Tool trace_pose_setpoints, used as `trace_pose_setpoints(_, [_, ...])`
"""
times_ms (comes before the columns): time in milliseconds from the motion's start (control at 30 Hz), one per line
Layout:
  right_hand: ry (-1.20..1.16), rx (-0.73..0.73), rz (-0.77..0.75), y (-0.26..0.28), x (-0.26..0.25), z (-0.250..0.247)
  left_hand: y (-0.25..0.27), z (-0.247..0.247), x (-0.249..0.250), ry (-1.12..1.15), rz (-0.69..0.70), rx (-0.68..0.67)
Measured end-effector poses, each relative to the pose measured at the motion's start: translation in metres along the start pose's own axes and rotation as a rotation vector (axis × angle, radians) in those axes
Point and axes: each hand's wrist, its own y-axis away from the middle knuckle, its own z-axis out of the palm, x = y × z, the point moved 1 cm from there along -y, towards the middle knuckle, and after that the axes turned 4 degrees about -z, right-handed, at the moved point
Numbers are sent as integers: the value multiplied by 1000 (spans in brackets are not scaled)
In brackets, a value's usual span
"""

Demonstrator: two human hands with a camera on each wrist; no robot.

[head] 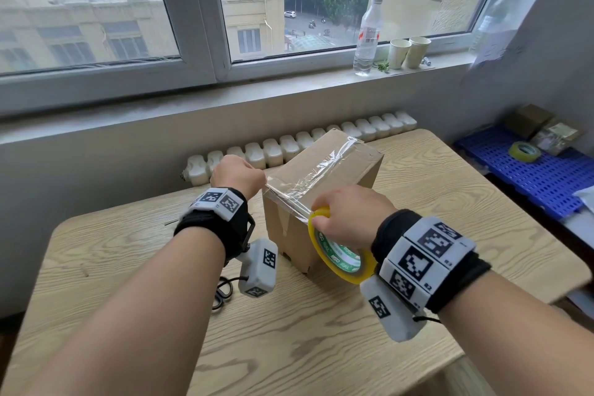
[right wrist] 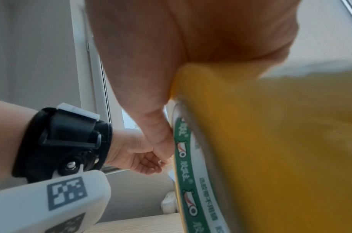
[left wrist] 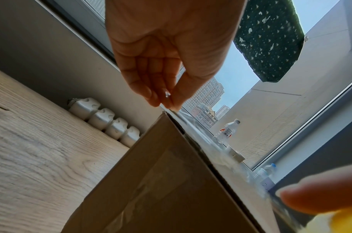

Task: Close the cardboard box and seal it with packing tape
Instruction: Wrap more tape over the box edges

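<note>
At frame centre, the left hand (head: 236,175) pinches the loose tape end (head: 268,185) while the right hand (head: 348,219) grips the tape roll (head: 340,254); stretched over the box (head: 321,199), it may wrinkle or stick crooked

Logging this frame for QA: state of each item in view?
cardboard box: flaps closed, tape strip across top
tape roll: gripped by right hand, unrolled
tape end: pinched by left hand
scissors: lying on table
water bottle: upright, capped

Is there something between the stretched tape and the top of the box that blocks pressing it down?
Nothing visible does. The tape strip spans from the left hand to the tape roll in the right hand, just above the cardboard box.
</note>
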Motion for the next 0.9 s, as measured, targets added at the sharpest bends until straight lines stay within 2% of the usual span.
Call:
trace_pose_setpoints(567, [60,10,-27,-3,-5,0,6,-3,1,45,30,0])
trace_pose_setpoints(900, [43,73,-72,11,0,4,-1,-11,1,174,9,-78])
